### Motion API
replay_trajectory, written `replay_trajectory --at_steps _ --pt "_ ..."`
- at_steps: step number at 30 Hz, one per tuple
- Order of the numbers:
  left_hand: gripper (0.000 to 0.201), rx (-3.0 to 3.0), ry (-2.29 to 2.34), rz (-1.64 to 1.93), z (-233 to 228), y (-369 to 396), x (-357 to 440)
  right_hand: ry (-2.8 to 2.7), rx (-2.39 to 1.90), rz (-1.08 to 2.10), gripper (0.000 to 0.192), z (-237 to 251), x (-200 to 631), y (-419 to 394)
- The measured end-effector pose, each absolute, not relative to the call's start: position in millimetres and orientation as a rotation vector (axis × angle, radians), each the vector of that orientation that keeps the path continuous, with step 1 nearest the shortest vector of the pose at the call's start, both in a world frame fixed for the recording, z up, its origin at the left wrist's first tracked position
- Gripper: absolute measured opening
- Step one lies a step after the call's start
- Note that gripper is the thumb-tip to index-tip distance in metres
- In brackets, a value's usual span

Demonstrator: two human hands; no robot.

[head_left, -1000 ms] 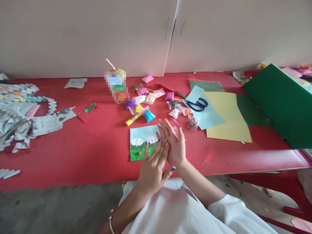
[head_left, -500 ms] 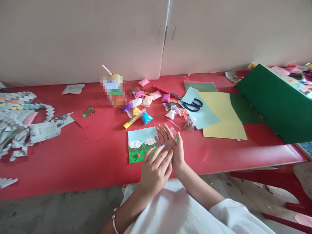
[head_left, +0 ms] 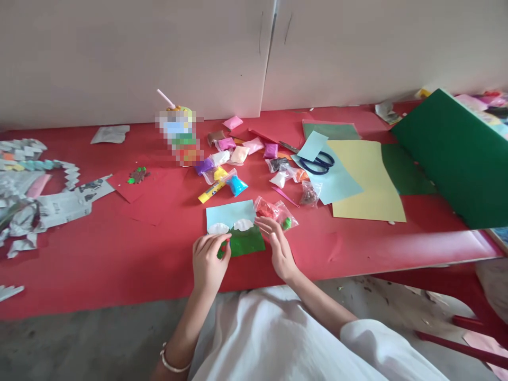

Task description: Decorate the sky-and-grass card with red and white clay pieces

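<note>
My left hand (head_left: 209, 260) is over the lower left of a small picture card (head_left: 223, 212), thumb and fingers pinched together. A tiny red clay ball (head_left: 228, 241) shows at its fingertips. The card has a light blue sky, white clouds (head_left: 243, 225) and a green clay ground (head_left: 248, 243). My right hand (head_left: 281, 254) is open at the card's right edge, fingers stretched out. Just beyond it lie a bag of red clay (head_left: 265, 207) and a clear bag with a green lump (head_left: 287, 223). My left hand hides part of the card.
Behind the card lie several clay packets (head_left: 239, 155), a glue stick (head_left: 212, 191), a pink tool (head_left: 286, 196) and dark-handled scissors (head_left: 323, 163) among coloured paper (head_left: 367, 180). Folded paper pieces (head_left: 34, 182) are at left, a green box (head_left: 444, 164) at right.
My hands were pressed together palm to palm and have now parted. The left has moved left onto the card and pinches; the right stays open at the card's right side.
</note>
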State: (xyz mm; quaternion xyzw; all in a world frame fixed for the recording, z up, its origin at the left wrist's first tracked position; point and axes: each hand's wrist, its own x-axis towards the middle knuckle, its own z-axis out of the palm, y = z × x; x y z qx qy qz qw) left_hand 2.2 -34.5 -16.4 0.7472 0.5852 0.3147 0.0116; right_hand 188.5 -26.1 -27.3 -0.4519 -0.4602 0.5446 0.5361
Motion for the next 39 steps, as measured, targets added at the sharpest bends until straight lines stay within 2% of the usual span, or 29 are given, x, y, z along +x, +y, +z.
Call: replay_trajectory --at_steps 11,19,28,32,34,39 --pt "0.019 2.405 1.891 0.867 -31.9 -35.7 7.0 -1.405 -1.201 1.2 0.039 -40.9 189.9 -28.5" --pt "0.032 2.393 1.868 0.884 -31.0 -46.1 12.1 -1.455 -1.223 1.179 0.037 -39.7 190.3 -27.5" --pt "0.008 2.337 2.068 0.828 -31.7 -47.5 12.1 -1.637 -1.275 1.069 0.036 -41.6 191.8 -25.3" --pt "0.007 2.41 2.051 0.813 -30.5 -48.6 11.5 -1.685 -1.279 1.019 0.035 -41.9 192.1 -25.1" --pt "0.012 2.44 2.048 0.795 -29.4 -50.7 11.0 -1.694 -1.28 1.008 0.034 -41.8 192.1 -25.1" --pt "0.045 2.547 2.017 0.598 -24.9 -60.6 10.7 -1.713 -1.281 0.996 0.033 -41.9 192.3 -24.8"
